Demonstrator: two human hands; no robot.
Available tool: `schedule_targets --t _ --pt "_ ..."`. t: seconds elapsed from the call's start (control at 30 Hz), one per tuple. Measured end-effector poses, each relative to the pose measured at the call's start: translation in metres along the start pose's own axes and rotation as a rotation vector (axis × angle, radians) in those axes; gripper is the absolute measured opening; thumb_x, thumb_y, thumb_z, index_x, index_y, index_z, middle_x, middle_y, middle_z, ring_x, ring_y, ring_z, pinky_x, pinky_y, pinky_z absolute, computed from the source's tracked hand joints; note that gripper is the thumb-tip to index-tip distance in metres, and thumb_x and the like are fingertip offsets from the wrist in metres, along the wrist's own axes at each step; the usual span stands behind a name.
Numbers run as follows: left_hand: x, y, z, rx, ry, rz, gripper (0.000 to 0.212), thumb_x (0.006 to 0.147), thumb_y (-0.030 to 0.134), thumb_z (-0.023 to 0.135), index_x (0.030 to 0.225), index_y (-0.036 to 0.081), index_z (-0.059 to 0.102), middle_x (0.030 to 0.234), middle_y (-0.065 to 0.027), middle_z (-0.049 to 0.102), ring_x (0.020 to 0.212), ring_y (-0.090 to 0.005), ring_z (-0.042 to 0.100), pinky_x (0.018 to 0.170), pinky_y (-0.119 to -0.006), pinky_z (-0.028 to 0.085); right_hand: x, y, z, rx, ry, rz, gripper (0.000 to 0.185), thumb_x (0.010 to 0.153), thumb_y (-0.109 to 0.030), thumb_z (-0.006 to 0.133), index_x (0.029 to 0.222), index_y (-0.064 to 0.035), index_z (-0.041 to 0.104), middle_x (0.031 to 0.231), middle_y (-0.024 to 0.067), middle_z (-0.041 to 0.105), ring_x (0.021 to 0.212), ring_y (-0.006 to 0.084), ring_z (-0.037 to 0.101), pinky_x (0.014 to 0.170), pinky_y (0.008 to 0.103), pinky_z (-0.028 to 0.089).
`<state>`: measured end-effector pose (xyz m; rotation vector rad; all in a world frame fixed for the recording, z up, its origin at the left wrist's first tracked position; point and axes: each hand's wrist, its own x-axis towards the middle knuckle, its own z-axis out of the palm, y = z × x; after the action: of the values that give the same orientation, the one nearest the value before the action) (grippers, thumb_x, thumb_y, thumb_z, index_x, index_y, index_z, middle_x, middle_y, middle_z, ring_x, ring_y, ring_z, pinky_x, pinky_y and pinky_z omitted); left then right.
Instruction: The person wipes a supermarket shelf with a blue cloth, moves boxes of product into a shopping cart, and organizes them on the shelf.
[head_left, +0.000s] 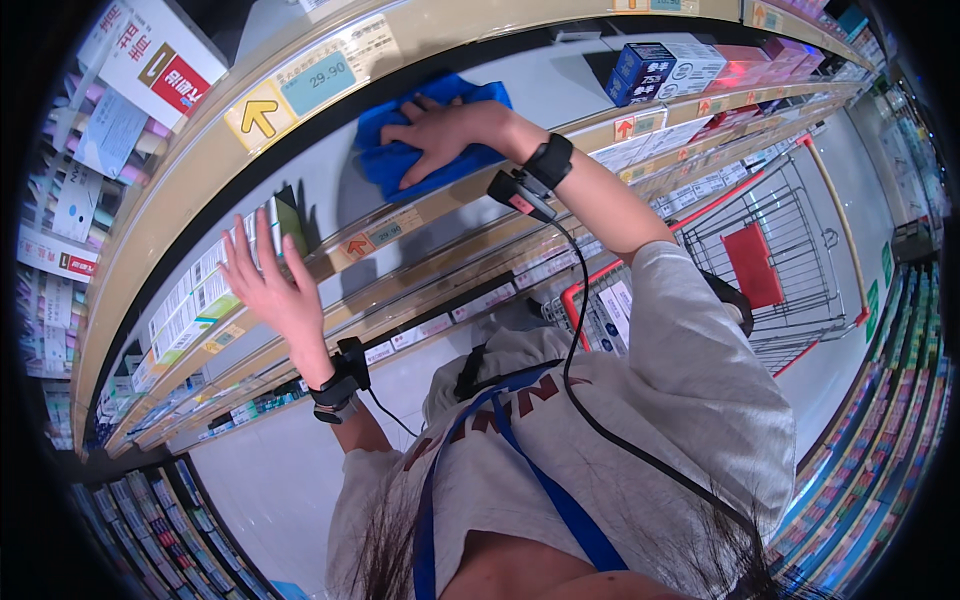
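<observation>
Fingers spread, my right hand presses flat on a blue cloth lying on a grey store shelf. Part of the cloth is hidden beneath the palm. My left hand is raised at the front of the same shelf, fingers apart, by a row of white and green boxes. It overlaps the end box in the picture, and I cannot tell whether it touches it. Bare shelf surface shows between this row and the cloth.
Dark blue boxes and pink boxes stand farther right on the shelf. Price-tag rails edge the shelves. A wire shopping cart with red trim stands at my right. Cables run from devices on both wrists.
</observation>
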<state>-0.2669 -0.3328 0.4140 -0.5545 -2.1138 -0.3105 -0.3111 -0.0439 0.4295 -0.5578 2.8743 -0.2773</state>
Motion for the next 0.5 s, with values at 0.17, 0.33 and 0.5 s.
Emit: schedule_targets --t 0.17,0.33,0.5 --pt "0.01 0.085 0.013 -0.469 -0.226 0.122 0.041 0.09 0.017 0.057 0.129 0.009 0.053 0.138 -0.0154 0.045 0.127 -0.0345 0.042 0.103 -0.044 0.036 -0.055 0.057 -0.001 0.007 0.093 0.096 0.069 0.073 -0.064 0.062 0.131 -0.03 0.043 0.142 0.0154 0.033 0.137 0.0415 0.02 0.098 0.0688 0.026" --pt "0.025 0.14 0.043 -0.653 -0.453 0.144 0.053 0.091 0.02 0.056 0.139 0.006 0.038 0.142 -0.016 0.038 0.126 -0.0352 0.043 0.105 -0.042 0.034 -0.087 0.094 -0.002 0.062 0.148 0.153 0.067 0.074 -0.063 0.062 0.132 -0.0326 0.045 0.15 0.0157 0.026 0.14 0.0398 0.016 0.103 0.0665 0.021" --pt "0.029 0.165 0.072 -0.492 -0.463 0.286 0.055 0.091 0.026 0.055 0.139 0.004 0.037 0.143 -0.0143 0.039 0.128 -0.0313 0.042 0.107 -0.042 0.031 -0.095 0.112 0.011 0.064 0.257 0.122 0.063 0.075 -0.059 0.061 0.131 -0.0331 0.047 0.149 0.0161 0.027 0.14 0.0384 0.016 0.106 0.0647 0.016"
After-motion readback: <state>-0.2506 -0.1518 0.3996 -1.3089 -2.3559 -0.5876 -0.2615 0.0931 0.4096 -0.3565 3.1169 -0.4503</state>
